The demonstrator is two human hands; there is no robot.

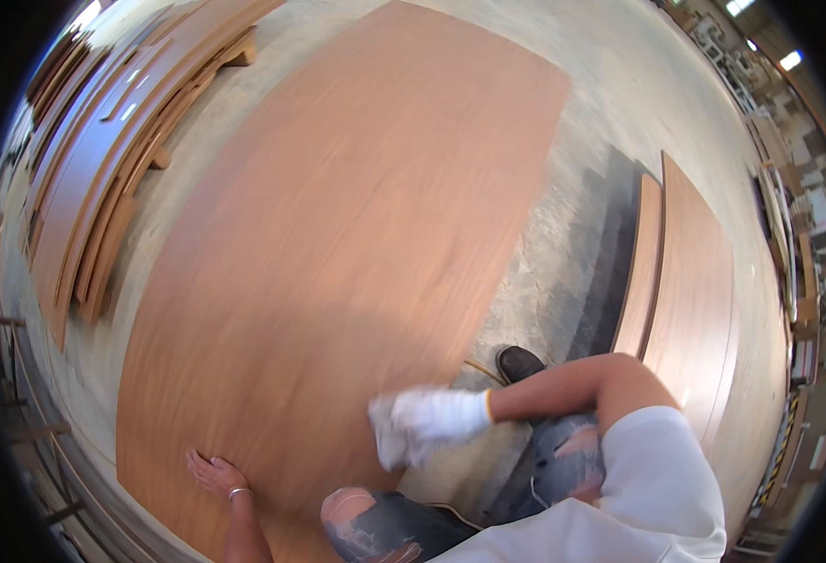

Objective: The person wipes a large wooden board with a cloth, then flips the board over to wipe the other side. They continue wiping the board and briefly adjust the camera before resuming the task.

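A large brown wood-grain panel [338,235] lies in front of me, stretching from my knees to the far end of the view. My left hand [214,474], bare with a bracelet at the wrist, rests on its near left part with fingers stretched out. My right hand [436,416] wears a white glove and is blurred by motion at the panel's near right edge. Bunched under its fingers is a pale greyish cloth [389,441], which touches the panel. The gloved fingers hide part of this cloth.
Long boards [136,141] are stacked on blocks to the left. On the right, more wood-grain panels [689,281] stand beside a dark strip on the concrete floor [610,103]. A yellowish hose or cord [484,370] runs by my shoe [520,363]. Cluttered shelving [807,178] lines the far right.
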